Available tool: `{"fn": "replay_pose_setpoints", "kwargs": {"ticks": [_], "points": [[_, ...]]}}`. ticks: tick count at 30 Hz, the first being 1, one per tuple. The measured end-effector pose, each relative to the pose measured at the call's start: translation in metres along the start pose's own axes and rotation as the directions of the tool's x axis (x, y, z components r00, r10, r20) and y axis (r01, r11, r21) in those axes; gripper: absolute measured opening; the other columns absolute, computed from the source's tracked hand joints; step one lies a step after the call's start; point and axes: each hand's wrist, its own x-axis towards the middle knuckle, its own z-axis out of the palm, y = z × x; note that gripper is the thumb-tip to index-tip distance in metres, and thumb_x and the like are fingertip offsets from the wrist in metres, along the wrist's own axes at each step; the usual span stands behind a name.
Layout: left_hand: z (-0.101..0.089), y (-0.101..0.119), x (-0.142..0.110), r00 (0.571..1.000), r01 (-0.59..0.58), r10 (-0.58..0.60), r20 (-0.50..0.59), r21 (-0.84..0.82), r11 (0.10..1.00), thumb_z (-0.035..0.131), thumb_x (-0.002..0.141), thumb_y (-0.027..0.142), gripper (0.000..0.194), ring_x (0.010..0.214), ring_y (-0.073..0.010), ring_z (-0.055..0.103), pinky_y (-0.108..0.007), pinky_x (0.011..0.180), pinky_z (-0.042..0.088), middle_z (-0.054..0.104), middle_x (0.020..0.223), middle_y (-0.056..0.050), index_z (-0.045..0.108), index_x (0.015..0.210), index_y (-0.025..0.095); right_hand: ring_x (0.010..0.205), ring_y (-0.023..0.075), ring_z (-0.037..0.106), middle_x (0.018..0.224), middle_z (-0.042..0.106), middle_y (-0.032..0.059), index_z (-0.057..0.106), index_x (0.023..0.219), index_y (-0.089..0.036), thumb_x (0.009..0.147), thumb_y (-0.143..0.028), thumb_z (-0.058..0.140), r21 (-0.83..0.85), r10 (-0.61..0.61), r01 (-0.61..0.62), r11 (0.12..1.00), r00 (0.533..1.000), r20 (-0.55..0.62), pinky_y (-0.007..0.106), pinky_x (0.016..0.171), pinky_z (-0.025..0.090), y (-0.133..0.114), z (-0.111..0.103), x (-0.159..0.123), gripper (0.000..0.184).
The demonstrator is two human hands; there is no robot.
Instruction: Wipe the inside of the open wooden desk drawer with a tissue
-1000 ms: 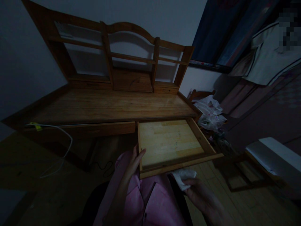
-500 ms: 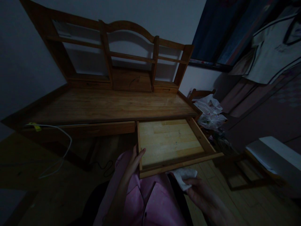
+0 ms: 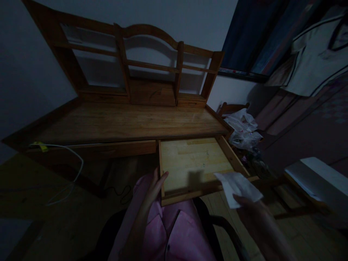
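Right hand (image 3: 255, 214) now raised, white tissue (image 3: 237, 184) over drawer (image 3: 190, 163) front edge.

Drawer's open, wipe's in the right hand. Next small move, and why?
Probably lower the right hand so the white wipe lands on the open drawer's bare floor. The wipe hangs above the drawer's front right corner, not touching the wood, and casts a shadow on the floor. The left hand is at the front left corner, which should steady the drawer.
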Motion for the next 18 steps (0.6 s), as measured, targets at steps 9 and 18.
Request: {"fn": "replay_pose_setpoints", "kwargs": {"ticks": [9,18], "points": [[0.000,-0.007,0.005,1.000,0.001,-0.001,-0.010,0.018,1.000,0.061,0.093,0.051,0.073,0.145,-0.0229,0.046,-0.031,0.113,0.044,0.046,0.157,-0.012,0.033,0.153,0.020,0.153,0.0307,0.029,0.166,0.025,0.0159,0.026,0.165,-0.015,0.097,-0.016,0.037,-0.837,-0.722,0.531,0.129,0.629,0.288,0.051,0.120,0.036,0.005,-0.037,0.055,0.069],[0.003,0.016,-0.005,0.999,0.036,-0.036,-0.019,-0.019,0.999,0.062,0.093,0.048,0.068,0.140,-0.0229,0.052,-0.028,0.110,0.047,0.052,0.153,-0.012,0.039,0.150,0.019,0.141,0.0272,0.049,0.144,0.059,0.0116,0.057,0.144,-0.015,0.092,-0.007,0.037,-0.762,-0.489,0.647,0.015,0.670,0.559,0.048,0.112,0.049,0.072,-0.022,0.070,0.056]]}}
